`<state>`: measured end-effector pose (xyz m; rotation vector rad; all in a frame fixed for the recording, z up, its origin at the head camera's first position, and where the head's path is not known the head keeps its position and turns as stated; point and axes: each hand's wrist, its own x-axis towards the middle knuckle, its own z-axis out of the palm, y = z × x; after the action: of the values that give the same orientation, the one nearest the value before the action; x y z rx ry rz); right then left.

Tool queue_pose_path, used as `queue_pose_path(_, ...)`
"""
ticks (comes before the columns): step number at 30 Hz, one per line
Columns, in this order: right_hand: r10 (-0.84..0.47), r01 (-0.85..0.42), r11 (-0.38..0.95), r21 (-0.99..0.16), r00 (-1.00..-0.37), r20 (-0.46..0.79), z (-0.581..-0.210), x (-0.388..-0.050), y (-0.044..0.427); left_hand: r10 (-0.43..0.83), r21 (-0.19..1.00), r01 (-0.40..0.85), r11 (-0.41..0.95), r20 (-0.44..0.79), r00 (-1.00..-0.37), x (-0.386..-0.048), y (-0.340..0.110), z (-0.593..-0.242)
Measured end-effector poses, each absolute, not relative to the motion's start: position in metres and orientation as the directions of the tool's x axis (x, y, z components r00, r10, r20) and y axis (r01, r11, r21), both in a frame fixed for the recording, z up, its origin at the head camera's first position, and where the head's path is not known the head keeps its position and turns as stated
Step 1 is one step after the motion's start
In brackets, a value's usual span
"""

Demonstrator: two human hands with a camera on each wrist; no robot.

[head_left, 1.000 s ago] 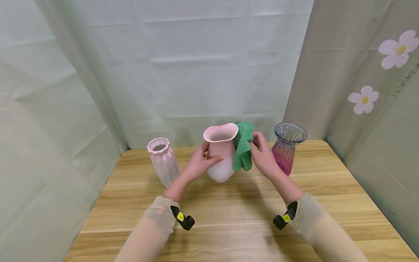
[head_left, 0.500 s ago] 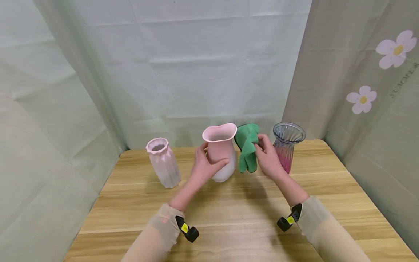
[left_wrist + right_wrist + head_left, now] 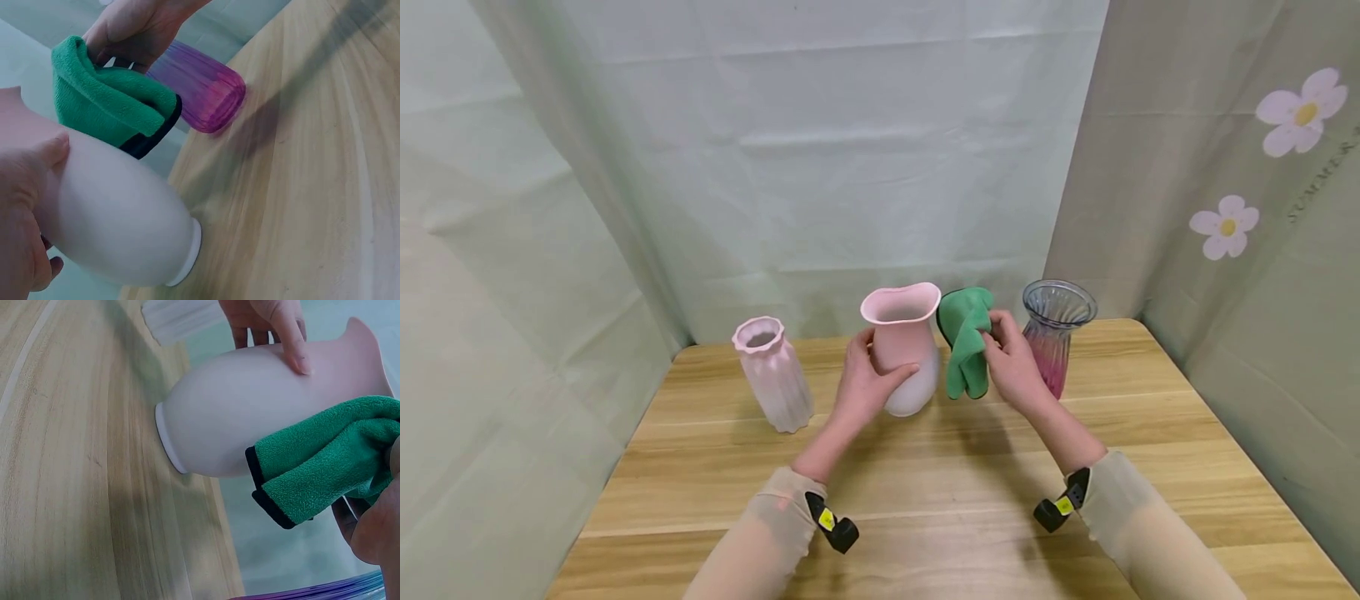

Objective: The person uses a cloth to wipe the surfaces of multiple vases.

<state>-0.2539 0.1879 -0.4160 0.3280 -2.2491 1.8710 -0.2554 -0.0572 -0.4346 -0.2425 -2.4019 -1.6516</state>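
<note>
Near the back of the table stands a pink and white vase (image 3: 908, 350) with a wavy rim. My left hand (image 3: 863, 385) grips its left side, the thumb across the front; the left wrist view shows the thumb on the white body (image 3: 119, 206). Pinched in my right hand (image 3: 1017, 367) is a green cloth (image 3: 967, 337) with a dark edge, hanging just right of the vase. In the right wrist view the cloth (image 3: 325, 462) is folded over and overlaps the vase (image 3: 244, 406) from that camera's side.
A ribbed pale pink vase (image 3: 777, 379) stands to the left on the wooden table (image 3: 910, 517). Behind my right hand is a glass vase (image 3: 1051, 350), blue-grey above and pink below. Curtains hang behind and at both sides.
The cloth and my right hand have shifted right, away from the pink and white vase, leaving a gap at its side. My left hand keeps its grip, with its wrist slightly further right.
</note>
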Motion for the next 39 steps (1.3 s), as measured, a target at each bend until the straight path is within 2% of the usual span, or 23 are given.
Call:
queue_pose_path(8, -0.041, -0.298, 0.183, -0.937, -0.954, 0.296, -0.415, -0.255, 0.189, 0.234, 0.905, 0.33, 0.27, 0.271, -0.934, -0.271, -0.074, -0.432)
queue_pose_path(16, -0.034, -0.308, 0.189, -0.932, -0.951, 0.307, -0.414, -0.256, 0.185, 0.361, 0.892, 0.339, 0.3, 0.223, -0.905, -0.281, -0.089, -0.431)
queue_pose_path(32, -0.13, -0.374, 0.152, -0.915, -0.925, 0.357, -0.402, -0.268, 0.156, 0.411, 0.886, 0.37, 0.279, 0.237, -0.88, -0.282, -0.091, -0.43)
queue_pose_path(39, -0.142, -0.373, 0.194, -0.907, -0.926, 0.351, -0.402, -0.269, 0.155, 0.398, 0.895, 0.355, 0.269, 0.233, -0.888, -0.275, -0.089, -0.421)
